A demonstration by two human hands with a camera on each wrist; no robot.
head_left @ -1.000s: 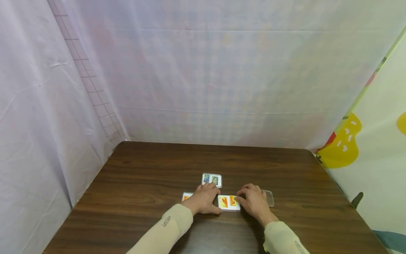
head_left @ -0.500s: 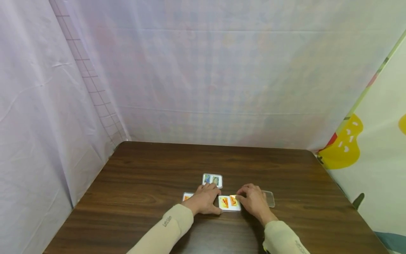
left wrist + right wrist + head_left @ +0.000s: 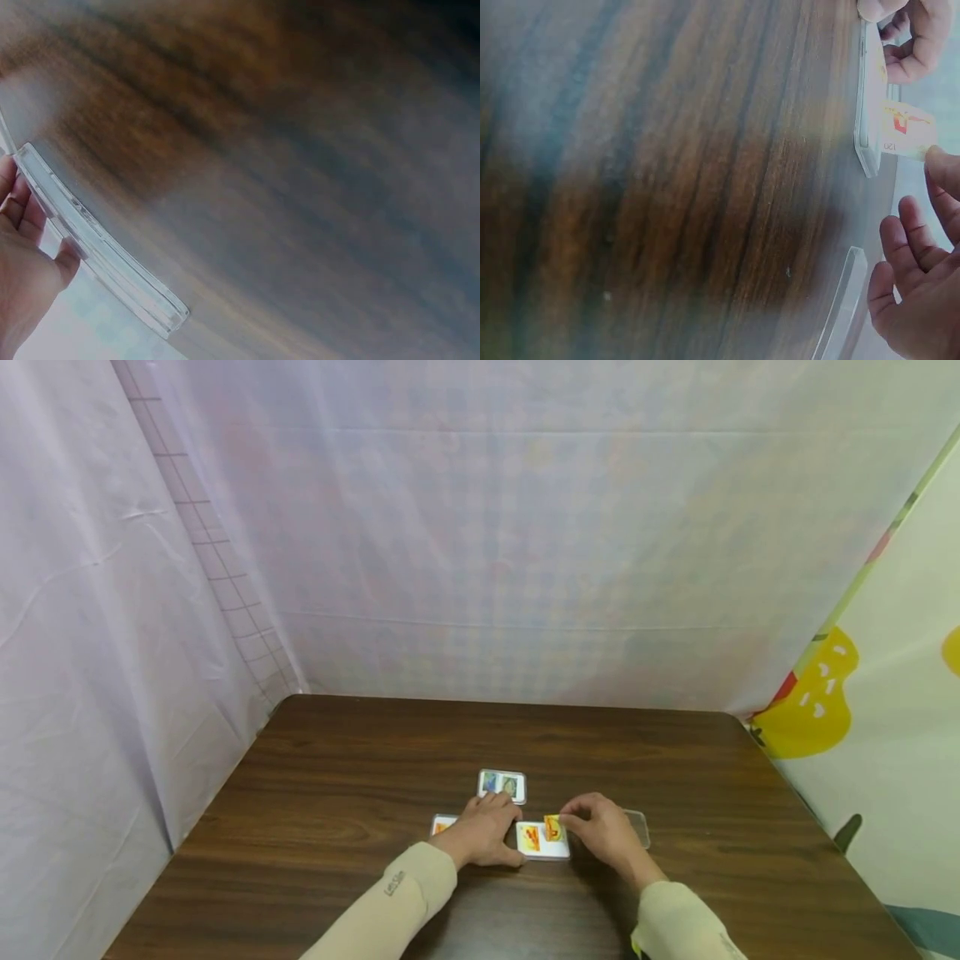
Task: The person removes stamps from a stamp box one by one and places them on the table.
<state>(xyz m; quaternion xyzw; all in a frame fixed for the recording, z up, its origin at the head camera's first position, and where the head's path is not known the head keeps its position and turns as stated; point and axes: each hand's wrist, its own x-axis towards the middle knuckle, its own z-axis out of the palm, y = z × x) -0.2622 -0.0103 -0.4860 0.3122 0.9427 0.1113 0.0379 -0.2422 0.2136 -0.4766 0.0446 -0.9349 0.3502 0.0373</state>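
Through the head camera I am watching the right hand [image 3: 602, 832] pinching a small yellow-orange picture card [image 3: 554, 828] between thumb and forefinger. The card is tilting over the right half of a white-backed flat case [image 3: 552, 851], just left of those fingertips. In the right wrist view I am seeing its free end standing over the case, with small print showing near one corner, while the hand's other fingers are hanging loosely apart below the pinch.

The left hand [image 3: 483, 832] is spreading its thumb and bent forefinger across the case's left end, gripping it near the two corners. Between the two hands, a second orange-yellow picture [image 3: 530, 837] is lying on the case's left half, just right of the left thumb and forefinger. Beyond the left fingertips, a blue-green picture case [image 3: 519, 790] is lying partly covered by them. Another case [image 3: 447, 820] is peeking out left of the left fingers, mostly hidden beneath that hand.

A clear lid [image 3: 637, 828] is lying just right of the right fingers. Under everything the dark wood-grain table [image 3: 337, 793] is stretching away from both hands toward a pale curtain [image 3: 480, 527].
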